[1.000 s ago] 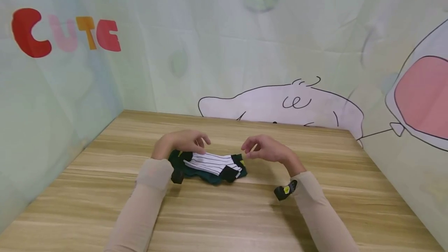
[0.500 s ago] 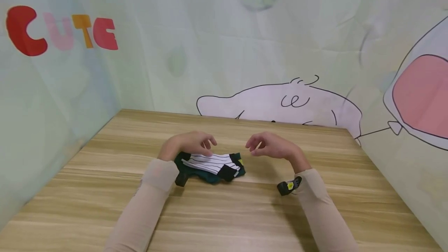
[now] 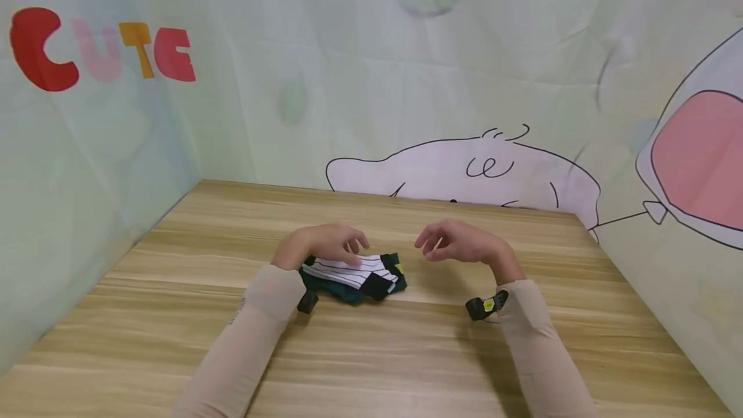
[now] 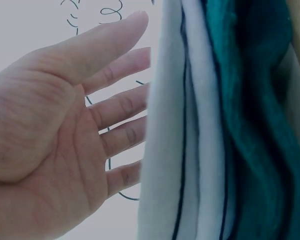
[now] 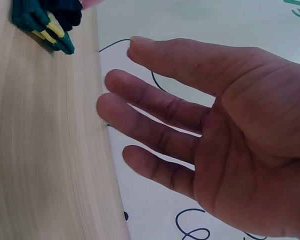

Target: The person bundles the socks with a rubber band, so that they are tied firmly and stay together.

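On the wooden table lie flat socks in a small stack. A white sock with thin dark stripes and black patches [image 3: 348, 271] is on top of dark green fabric [image 3: 342, 292], apparently another sock. My left hand [image 3: 325, 242] hovers over the stack's left part, fingers loosely bent; whether its thumb touches the white sock I cannot tell. In the left wrist view, striped white folds [image 4: 162, 150] hide its fingertips. To the right of the stack, my right hand [image 3: 464, 242] hangs above the table, holding nothing. A green and yellow sock end [image 5: 32, 20] shows in the right wrist view.
The wooden table [image 3: 371, 360] meets printed cloth walls at its back and sides. A dog drawing [image 3: 441, 169] is on the back cloth. Black wrist cameras [image 3: 486, 306] stick out from both cuffs.
My left hand has shifted right over the socks, covering more of their left end. My right hand has drifted slightly right, away from them. The head view has turned a little.
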Action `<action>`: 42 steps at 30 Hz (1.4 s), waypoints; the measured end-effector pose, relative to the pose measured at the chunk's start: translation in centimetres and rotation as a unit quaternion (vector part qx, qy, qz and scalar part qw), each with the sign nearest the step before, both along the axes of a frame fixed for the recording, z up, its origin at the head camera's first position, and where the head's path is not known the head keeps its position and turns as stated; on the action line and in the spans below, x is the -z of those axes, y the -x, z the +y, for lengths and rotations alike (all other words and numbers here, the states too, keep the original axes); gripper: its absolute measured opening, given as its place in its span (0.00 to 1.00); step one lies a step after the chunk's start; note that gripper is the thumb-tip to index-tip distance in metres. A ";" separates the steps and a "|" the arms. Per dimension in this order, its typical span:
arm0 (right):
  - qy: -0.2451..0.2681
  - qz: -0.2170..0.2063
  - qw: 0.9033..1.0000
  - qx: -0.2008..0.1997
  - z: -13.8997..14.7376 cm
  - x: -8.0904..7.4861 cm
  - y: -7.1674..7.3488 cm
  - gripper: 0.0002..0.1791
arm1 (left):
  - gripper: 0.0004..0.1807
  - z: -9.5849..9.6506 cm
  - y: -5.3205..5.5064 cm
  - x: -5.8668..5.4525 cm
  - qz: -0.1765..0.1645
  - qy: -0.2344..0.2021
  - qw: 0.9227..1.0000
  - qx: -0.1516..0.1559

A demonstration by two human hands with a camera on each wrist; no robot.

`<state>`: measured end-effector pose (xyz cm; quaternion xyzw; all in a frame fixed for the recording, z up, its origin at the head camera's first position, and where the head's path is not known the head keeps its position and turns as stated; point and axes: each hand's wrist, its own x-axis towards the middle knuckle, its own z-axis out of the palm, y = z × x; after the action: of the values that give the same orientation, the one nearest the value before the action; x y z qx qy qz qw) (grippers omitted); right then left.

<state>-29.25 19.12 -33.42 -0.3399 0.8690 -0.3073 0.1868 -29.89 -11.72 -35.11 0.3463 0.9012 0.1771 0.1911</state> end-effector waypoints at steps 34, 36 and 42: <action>-0.146 -0.108 0.983 0.017 3.6 -0.8 -0.8 0.15 | 0.24 1.4 0.1 1.2 -0.014 -0.002 1.000 -0.006; -0.155 -0.115 0.981 0.031 3.7 -0.8 -0.8 0.14 | 0.25 1.4 0.1 1.1 -0.013 -0.001 1.000 -0.006; -0.162 -0.142 0.975 0.056 4.0 -0.6 -0.9 0.14 | 0.25 1.6 0.0 1.1 -0.013 -0.006 1.000 -0.007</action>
<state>-28.39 23.08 -32.83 -0.2085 0.8896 -0.2178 0.3431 -29.90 -10.17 -36.24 0.3391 0.9000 0.1880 0.1993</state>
